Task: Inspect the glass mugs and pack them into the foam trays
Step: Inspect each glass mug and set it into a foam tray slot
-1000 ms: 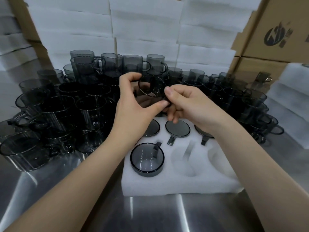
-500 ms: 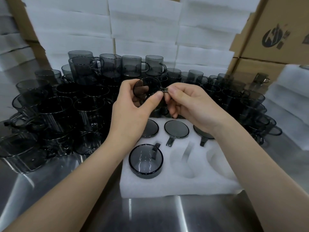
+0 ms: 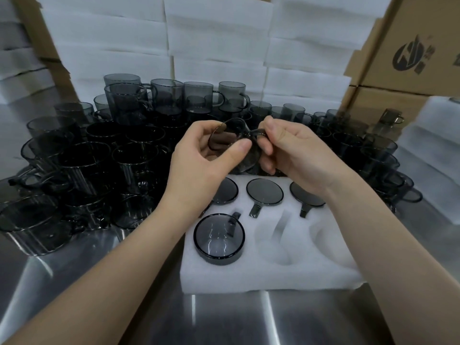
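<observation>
Beyond and to the left of both hands stood a dense crowd of smoky grey glass mugs (image 3: 129, 155) on the brushed steel table (image 3: 224, 319), backed by stacked white foam sheets (image 3: 216, 46) and brown cardboard cartons (image 3: 410, 53) at far right. Directly beneath the hands lay the white six-pocket foam tray (image 3: 271, 272): four inverted grey mugs filled the far row and the near-left pocket (image 3: 219, 239), while two near pockets stood open. Raised above the tray, the held smoky grey glass mug (image 3: 231, 138) was tilted sideways between the hands. The left hand (image 3: 199, 160) was closed around its body, thumb across the wall; the right hand (image 3: 296, 155) pinched its handle.
</observation>
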A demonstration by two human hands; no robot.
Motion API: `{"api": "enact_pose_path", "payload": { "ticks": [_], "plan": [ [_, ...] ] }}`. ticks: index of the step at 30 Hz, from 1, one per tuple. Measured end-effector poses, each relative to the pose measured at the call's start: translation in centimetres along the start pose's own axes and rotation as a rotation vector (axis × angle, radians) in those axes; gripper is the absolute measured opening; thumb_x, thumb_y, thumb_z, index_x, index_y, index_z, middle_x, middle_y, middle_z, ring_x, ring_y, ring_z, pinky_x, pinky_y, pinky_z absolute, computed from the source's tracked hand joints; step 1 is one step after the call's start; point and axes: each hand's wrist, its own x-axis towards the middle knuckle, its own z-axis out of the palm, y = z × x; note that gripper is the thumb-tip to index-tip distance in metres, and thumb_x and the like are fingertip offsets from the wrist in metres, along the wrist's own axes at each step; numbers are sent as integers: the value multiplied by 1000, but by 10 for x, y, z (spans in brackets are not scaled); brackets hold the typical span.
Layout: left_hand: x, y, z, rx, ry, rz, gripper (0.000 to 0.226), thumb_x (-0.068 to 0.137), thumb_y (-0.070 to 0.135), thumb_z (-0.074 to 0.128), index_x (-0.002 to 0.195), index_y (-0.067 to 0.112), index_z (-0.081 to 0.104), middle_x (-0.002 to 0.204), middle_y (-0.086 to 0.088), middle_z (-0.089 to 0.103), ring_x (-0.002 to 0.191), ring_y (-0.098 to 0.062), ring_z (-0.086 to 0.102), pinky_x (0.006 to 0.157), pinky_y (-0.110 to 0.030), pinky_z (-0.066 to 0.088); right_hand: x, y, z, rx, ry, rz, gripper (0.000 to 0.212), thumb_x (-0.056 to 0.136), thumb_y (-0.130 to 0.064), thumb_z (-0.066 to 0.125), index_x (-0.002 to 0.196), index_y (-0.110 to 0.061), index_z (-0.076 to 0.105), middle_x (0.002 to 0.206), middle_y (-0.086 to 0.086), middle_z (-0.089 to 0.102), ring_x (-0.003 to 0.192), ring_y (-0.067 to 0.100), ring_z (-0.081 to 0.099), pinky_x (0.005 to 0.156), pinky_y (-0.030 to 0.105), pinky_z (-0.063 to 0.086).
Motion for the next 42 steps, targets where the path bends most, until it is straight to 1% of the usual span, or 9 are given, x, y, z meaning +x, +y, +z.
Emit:
{"api": "enact_pose_path", "payload": {
  "ticks": [3,7,13,18,24,28,32,35,42],
  "plan": [
    [0,2,2,186,-115,58,60,70,26,78,124,26,53,106,4,66,99,-6,65,89,-23,50,1,2,1,-137,114,16,51,90,-49,50,46,-24,46,51,-5,41,52,20,41,52,21,35],
    [-2,5,4,427,-114,226,41,73,30,77,113,24,66,106,13,65,102,2,59,93,-18,46,2,6,3,-121,182,23,51,84,-60,55,50,-22,55,51,-4,50,46,12,44,49,20,38],
    [0,2,1,170,16,172,36,72,27,81,102,29,60,106,8,66,102,-10,65,89,-30,53,2,4,-4,-7,190,-31,20,98,-29,53,104,-19,70,88,4,62,57,15,54,56,29,48],
    [1,-1,0,-54,-25,143,51,63,20,84,102,26,51,110,2,63,108,-15,65,92,-32,53,-2,4,-4,63,-41,101,38,97,-36,51,129,-16,59,89,7,67,64,24,63,57,30,54],
    [3,-2,0,189,-131,92,61,62,23,87,116,30,60,106,21,66,106,0,62,95,-28,51,-2,5,-3,-13,38,16,32,78,-20,72,109,-21,63,96,5,63,63,21,62,51,28,52],
    [1,0,3,318,-156,136,61,63,23,88,117,32,63,106,23,67,103,8,60,90,-12,47,-2,5,5,-188,152,-36,33,71,-32,79,93,-20,57,86,0,64,53,21,58,38,27,43],
    [0,2,2,354,-192,178,62,62,15,88,113,37,58,100,28,65,98,12,59,84,-5,42,0,3,11,-202,281,-84,27,85,-36,70,78,-18,51,54,-9,59,34,11,49,31,20,33],
    [0,2,2,322,-210,182,66,63,15,88,120,32,58,105,26,64,103,7,60,91,-14,46,1,2,11,-140,355,-47,30,96,-32,60,73,-17,49,47,-4,57,29,14,47,29,17,28],
    [-1,3,-1,149,-138,151,55,67,15,84,114,28,59,105,17,67,102,4,63,85,-9,46,-2,-1,-3,235,59,58,16,91,-19,57,101,-8,64,73,8,63,43,12,52,38,19,40]
  ]
}}
